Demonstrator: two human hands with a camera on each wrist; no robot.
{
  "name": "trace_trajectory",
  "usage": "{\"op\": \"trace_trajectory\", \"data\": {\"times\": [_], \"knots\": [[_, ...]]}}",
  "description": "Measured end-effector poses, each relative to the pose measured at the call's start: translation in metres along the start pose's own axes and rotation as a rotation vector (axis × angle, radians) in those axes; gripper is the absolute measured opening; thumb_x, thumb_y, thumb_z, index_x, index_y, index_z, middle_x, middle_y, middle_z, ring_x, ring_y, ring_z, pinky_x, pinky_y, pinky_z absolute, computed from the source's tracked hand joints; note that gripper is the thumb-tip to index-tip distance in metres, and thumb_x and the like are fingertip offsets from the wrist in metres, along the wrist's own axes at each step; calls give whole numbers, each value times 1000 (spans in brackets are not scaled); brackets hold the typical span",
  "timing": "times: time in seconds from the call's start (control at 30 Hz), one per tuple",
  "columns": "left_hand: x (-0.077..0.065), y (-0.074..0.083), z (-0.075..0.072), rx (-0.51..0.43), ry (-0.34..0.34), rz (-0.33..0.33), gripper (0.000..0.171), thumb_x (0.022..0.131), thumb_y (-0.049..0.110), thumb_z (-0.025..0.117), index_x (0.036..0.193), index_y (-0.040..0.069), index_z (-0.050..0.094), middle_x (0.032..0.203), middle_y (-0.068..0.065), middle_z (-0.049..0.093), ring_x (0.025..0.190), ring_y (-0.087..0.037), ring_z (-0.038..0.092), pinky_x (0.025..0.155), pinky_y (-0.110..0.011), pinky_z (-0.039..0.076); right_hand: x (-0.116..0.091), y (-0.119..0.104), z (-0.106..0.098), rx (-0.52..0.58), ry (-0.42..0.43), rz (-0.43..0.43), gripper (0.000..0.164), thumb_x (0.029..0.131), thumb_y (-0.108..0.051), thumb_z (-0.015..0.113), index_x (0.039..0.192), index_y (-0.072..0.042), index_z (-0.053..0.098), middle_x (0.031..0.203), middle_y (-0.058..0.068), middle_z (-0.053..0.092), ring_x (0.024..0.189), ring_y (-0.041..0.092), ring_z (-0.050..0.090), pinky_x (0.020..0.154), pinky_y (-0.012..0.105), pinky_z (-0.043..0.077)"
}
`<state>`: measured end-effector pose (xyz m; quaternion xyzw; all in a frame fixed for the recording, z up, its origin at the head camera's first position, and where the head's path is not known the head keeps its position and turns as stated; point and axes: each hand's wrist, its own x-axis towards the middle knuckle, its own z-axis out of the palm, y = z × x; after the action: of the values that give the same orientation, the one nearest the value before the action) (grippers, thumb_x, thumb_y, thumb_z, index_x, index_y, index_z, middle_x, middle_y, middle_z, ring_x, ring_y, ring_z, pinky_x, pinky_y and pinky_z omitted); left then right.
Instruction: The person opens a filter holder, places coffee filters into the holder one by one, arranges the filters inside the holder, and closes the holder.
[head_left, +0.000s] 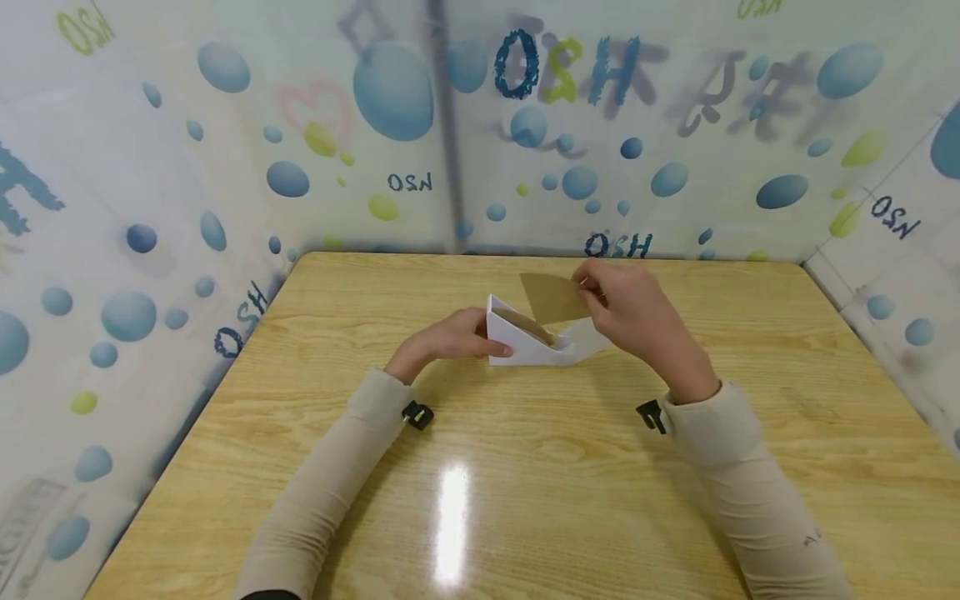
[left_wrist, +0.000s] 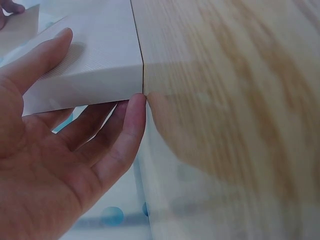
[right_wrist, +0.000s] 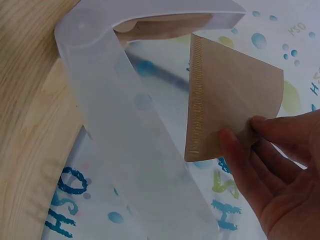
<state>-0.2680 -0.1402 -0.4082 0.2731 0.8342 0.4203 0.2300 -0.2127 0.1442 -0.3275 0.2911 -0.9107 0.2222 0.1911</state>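
Observation:
In the head view, a white filter box (head_left: pixel 523 352) with a slanted open top stands on the table, and brown paper filters (head_left: pixel 527 323) show inside. My left hand (head_left: pixel 453 335) grips its left end, thumb on the near side; the left wrist view shows the thumb and fingers on opposite sides of the box (left_wrist: pixel 107 45). Above the box, my right hand (head_left: pixel 636 315) pinches a brown paper coffee filter (head_left: pixel 550 296) at one edge. The right wrist view shows the filter's crimped seam and the box's translucent lid (right_wrist: pixel 125 130) swung open.
A wood-grain table (head_left: pixel 525 483) lies under both arms. Behind it and at the sides stand printed fabric walls (head_left: pixel 480 158) with bubbles and letters. Small black clips (head_left: pixel 417 415) sit at both sleeve cuffs.

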Motion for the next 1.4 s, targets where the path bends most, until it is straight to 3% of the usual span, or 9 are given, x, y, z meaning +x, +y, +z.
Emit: {"op": "trace_trajectory", "data": {"times": [0.5, 1.07, 1.4], "knots": [[1, 1, -1, 1, -5, 17, 32, 98, 20, 72, 127, 9, 65, 115, -9, 73, 86, -17, 61, 72, -36, 51, 0, -7, 15, 1, 5, -68, 11, 98, -1, 62, 106, -3, 70, 87, 10, 75, 61, 16, 58, 59, 32, 47], [-1, 4, -1, 22, 2, -6, 35, 97, 23, 72, 128, 9, 65, 112, -9, 73, 84, -18, 62, 72, -35, 52, 1, -10, 30, 6, -65, -89, 12, 100, -2, 61, 107, -4, 70, 86, 9, 74, 60, 14, 55, 60, 31, 47], [-1, 3, 0, 25, 0, -5, 36, 97, 23, 72, 129, 10, 65, 112, -9, 74, 85, -21, 63, 73, -37, 53, 2, -14, 37, -2, -115, -80, 11, 99, -3, 63, 108, -4, 70, 91, 11, 76, 64, 15, 61, 60, 32, 51]]}}
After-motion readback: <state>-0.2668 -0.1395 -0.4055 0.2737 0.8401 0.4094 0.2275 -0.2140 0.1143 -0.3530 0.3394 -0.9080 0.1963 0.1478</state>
